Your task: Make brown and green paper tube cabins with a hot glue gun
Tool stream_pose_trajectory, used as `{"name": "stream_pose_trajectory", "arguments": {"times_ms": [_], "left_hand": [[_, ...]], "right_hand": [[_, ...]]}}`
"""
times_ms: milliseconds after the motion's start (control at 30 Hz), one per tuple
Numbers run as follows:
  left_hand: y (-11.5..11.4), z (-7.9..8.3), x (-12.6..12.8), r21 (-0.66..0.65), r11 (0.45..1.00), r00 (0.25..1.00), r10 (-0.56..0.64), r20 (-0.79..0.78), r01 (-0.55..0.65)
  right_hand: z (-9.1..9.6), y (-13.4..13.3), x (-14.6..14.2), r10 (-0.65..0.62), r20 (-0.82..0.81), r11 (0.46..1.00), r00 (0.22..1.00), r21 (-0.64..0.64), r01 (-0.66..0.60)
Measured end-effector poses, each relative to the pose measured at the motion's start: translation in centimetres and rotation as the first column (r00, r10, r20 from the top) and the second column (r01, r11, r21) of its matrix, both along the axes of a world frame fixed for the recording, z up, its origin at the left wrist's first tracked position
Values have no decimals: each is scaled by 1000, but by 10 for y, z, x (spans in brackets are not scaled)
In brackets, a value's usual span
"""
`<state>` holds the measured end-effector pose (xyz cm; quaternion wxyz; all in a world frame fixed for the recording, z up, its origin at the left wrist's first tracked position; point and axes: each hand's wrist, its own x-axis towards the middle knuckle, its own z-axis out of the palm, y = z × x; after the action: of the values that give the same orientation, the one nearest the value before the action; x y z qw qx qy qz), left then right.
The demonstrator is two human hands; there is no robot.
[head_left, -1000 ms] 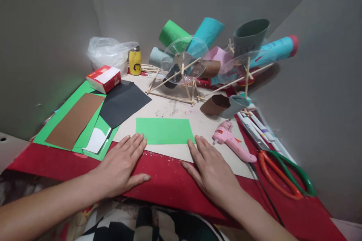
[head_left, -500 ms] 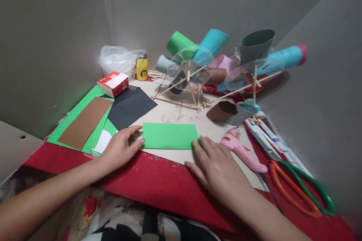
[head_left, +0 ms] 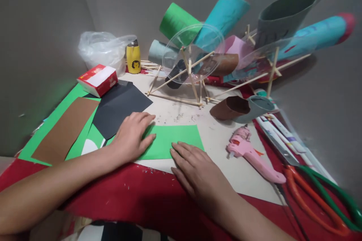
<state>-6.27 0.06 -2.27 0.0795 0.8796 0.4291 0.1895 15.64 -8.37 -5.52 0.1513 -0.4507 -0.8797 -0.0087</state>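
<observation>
A green paper rectangle (head_left: pixel 172 135) lies flat on the beige board (head_left: pixel 217 173) in front of me. My left hand (head_left: pixel 134 135) rests at the paper's left end, fingers apart, thumb and fingertips over its surface. My right hand (head_left: pixel 195 169) lies on the lower right part of the paper with its fingers stretched out. Neither hand grips anything. To the right of my right hand lies a pink hot glue gun (head_left: pixel 251 154). Black paper (head_left: pixel 121 105) lies just beyond my left hand.
Scissors (head_left: pixel 319 196) and markers (head_left: pixel 285 131) lie at the right. Behind stands a stick frame (head_left: pixel 175 99) with clear discs and coloured paper tubes (head_left: pixel 223 19). Brown paper (head_left: pixel 68 128), a red-white box (head_left: pixel 97 79), a yellow bottle (head_left: pixel 134 58) and a plastic bag (head_left: pixel 103 51) are at the left.
My right hand has slid left from the paper's right edge onto its surface. My left hand has moved over the left end. The camera view has come closer to the table.
</observation>
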Motion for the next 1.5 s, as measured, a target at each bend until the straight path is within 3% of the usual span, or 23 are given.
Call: {"name": "stream_pose_trajectory", "arguments": {"times_ms": [33, 100, 200, 333, 533, 700, 833, 933, 1033, 1300, 1400, 1500], "left_hand": [[-6, -1, 2, 49, 995, 996, -90, -1, 90], [-18, -4, 6, 3, 956, 954, -294, -49, 295], [-31, -12, 12, -10, 921, 906, -386, -172, 391], [-34, -20, 13, 63, 909, 891, -388, -237, 412], [-36, -21, 5, 121, 877, 864, -420, -278, 465], [-33, -12, 1, 199, 851, 865, -437, -245, 486], [-28, 0, 1, 262, 819, 860, -482, -168, 510], [-26, 5, 1, 298, 828, 879, -463, -112, 474], [-28, 5, 2, 315, 826, 883, -447, -142, 468], [-26, 8, -2, 394, 752, 849, -480, -221, 528], [-13, 7, -8, 386, 780, 868, -475, -147, 492], [-5, 12, -12, 315, 852, 888, -457, 58, 418]], "right_hand": [[-1, 1, 0, -5, 7, 1000, 1000, -13, 5], [-1, 2, 1, -15, 11, 999, 1000, -35, 15], [4, 3, 6, -46, -8, 998, 999, -51, 46], [14, 2, 20, -85, -64, 996, 994, -9, 84], [15, 3, 31, -37, -51, 999, 998, 12, 38], [15, 6, 28, 7, -65, 999, 998, 34, -5], [20, 9, 28, 17, -168, 995, 986, 104, 0], [26, 9, 26, 42, -236, 992, 971, 122, -13], [28, 6, 20, 46, -265, 996, 963, 92, -22], [26, 7, 19, 50, -261, 992, 964, 125, -17], [33, 10, 29, 37, -268, 986, 963, 164, 8], [44, 10, 37, 33, -311, 987, 950, 159, 18]]}}
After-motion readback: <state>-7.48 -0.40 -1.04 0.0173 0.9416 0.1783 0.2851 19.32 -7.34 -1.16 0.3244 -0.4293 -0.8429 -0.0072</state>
